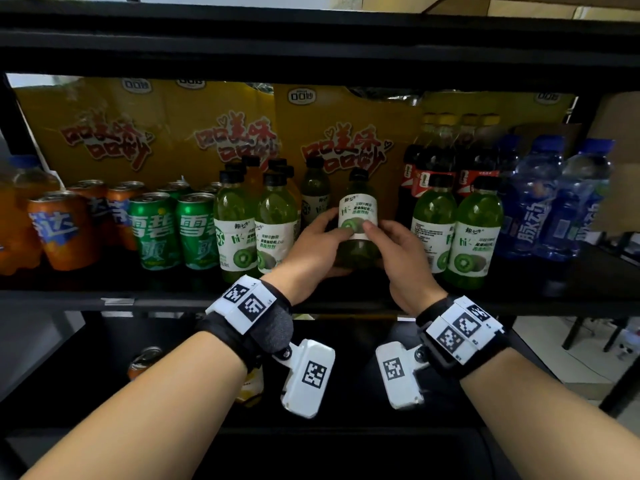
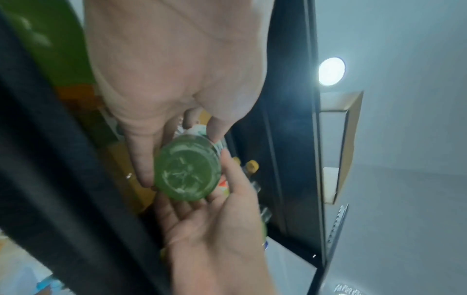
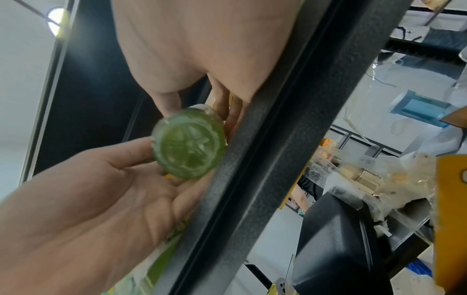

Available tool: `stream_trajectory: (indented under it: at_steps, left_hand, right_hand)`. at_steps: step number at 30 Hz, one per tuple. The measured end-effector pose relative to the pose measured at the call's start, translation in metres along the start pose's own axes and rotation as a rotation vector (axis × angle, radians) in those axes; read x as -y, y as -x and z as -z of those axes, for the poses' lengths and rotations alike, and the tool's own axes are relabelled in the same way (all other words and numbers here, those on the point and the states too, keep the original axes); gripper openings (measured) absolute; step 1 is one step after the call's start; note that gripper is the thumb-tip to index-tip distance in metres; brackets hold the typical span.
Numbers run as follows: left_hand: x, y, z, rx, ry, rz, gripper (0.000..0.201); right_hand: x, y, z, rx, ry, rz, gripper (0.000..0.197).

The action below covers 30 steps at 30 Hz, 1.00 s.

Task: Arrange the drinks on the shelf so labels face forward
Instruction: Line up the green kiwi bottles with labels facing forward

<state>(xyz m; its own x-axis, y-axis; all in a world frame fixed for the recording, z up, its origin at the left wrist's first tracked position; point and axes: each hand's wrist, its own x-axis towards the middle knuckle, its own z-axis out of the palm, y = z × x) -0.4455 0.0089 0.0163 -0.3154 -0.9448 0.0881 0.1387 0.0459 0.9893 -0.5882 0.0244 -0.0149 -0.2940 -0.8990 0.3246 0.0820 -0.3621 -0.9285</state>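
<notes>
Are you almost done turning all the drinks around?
Partly. The green cans and the front-right kiwi bottle already show their fronts. Right now the left hand and right hand hold one kiwi bottle, lifted off the shelf, its kiwi picture facing out. Left to do: set it down and turn its neighbour, which shows small print.

The shelf (image 1: 311,299) interior was dim and shadowed, its edges bowed by the wide lens. A round ceiling lamp (image 2: 331,71) glared white; both wrist views were soft and motion-blurred.
</notes>
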Motion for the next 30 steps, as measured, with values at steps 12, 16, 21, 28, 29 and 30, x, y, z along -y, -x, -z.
stream_trajectory:
  at_steps: [12,16,21,28,29,30]
  left_hand:
    - [-0.031,0.026,0.002,0.196,0.342,0.323,0.063]
    - [-0.026,0.026,0.001,0.168,0.295,0.331,0.053]
    - [-0.003,0.018,0.006,0.07,-0.073,-0.037,0.06]
    - [0.027,0.007,0.009,-0.028,-0.555,-0.634,0.074]
    - [0.029,0.005,0.01,-0.04,-0.61,-0.678,0.075]
    - [0.032,0.004,0.011,-0.048,-0.65,-0.706,0.076]
  right_hand:
    - [0.011,0.002,0.002,0.091,-0.013,-0.078,0.054]
    - [0.015,0.006,0.007,0.048,0.088,-0.086,0.054]
    - [0.029,0.013,0.012,0.041,0.245,0.17,0.063]
    - [0.036,0.022,0.016,0.112,0.502,0.465,0.073]
    - [0.035,0.025,0.016,0.108,0.529,0.541,0.072]
    - [0.032,0.028,0.016,0.115,0.549,0.612,0.07]
